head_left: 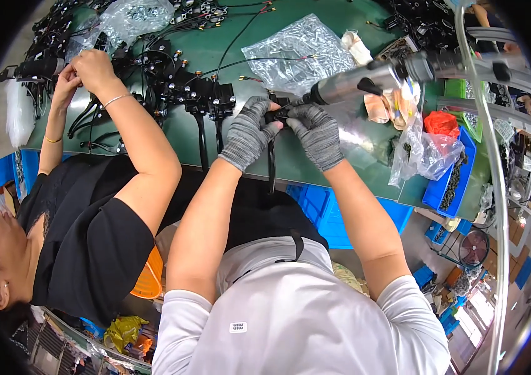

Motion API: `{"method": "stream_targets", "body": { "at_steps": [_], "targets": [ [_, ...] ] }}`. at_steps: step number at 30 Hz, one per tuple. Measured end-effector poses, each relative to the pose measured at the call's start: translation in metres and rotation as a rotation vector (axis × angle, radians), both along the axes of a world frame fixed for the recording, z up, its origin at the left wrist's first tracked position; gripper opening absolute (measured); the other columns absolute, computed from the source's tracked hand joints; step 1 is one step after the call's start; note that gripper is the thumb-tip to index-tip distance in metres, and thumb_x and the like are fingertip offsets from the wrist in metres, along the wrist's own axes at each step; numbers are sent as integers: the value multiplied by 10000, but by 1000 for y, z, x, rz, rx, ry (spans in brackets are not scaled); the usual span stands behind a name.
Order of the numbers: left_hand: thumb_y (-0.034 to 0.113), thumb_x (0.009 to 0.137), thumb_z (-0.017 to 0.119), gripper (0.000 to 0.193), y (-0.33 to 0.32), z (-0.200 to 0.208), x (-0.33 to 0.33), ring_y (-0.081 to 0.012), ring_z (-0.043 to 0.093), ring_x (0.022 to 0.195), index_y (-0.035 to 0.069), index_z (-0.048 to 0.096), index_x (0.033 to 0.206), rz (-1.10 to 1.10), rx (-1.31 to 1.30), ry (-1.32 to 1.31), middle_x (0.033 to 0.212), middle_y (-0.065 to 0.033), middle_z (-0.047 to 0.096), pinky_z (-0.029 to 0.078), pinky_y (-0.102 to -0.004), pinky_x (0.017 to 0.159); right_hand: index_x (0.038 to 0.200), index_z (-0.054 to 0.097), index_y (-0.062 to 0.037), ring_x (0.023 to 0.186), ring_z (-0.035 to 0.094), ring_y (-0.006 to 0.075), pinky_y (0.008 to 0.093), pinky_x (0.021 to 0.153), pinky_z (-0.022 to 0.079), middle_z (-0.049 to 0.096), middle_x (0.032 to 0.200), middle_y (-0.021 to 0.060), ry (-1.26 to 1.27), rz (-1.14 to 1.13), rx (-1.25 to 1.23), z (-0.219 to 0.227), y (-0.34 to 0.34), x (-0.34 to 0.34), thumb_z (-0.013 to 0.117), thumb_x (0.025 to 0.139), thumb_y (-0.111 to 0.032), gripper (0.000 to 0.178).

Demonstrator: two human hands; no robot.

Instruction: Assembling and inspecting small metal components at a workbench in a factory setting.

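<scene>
Both my hands wear grey knit gloves and meet over the near side of the green table. My left hand (248, 133) is closed on a black brake lever (271, 165), whose blade points down toward me. At the lever's clamp end, the fingers of my right hand (316, 134) are pinched together on the same part. Just beyond my right hand, a grey and black power screwdriver (359, 82) slants in from the right, its tip close to my fingers. My fingers hide the exact contact at the clamp.
Several finished-looking lever assemblies (200, 94) with cables lie left. A clear bag of screws (303, 53) sits behind my hands. At right stand a blue bin (450, 181) of small black parts and a red bag (441, 124). A co-worker's hands (93, 72) work close by at left.
</scene>
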State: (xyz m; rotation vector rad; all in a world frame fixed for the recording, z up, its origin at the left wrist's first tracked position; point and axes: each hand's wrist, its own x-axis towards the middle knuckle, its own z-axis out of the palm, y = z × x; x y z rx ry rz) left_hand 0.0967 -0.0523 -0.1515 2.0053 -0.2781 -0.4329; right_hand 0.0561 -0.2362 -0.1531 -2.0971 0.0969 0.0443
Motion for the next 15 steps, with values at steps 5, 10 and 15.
{"method": "stream_targets", "body": {
  "at_steps": [5,10,15],
  "targets": [
    [126,746,803,401,0,-11,0,-324,621,929,58,633,1102,19,-55,-99,1044,-124,606,512,-393,833,990,691,-23,959,652,232,323,853,516,689,981,121,-254,139,-94,17,-5,6,689,851,-20,139],
    [134,758,787,379,3,-8,2,-345,618,968,50,627,1091,-37,-8,-135,1069,-151,608,507,-402,868,1019,680,-33,916,661,262,342,782,527,686,990,120,-169,20,-66,52,11,-8,686,852,-50,168],
    [176,789,744,569,5,-43,-5,-381,527,1216,17,555,1302,-119,273,-382,1240,-224,592,440,-410,1047,1065,657,-23,947,654,373,404,821,535,667,1036,199,-366,91,-178,67,53,40,614,889,-69,187]
  ]
}}
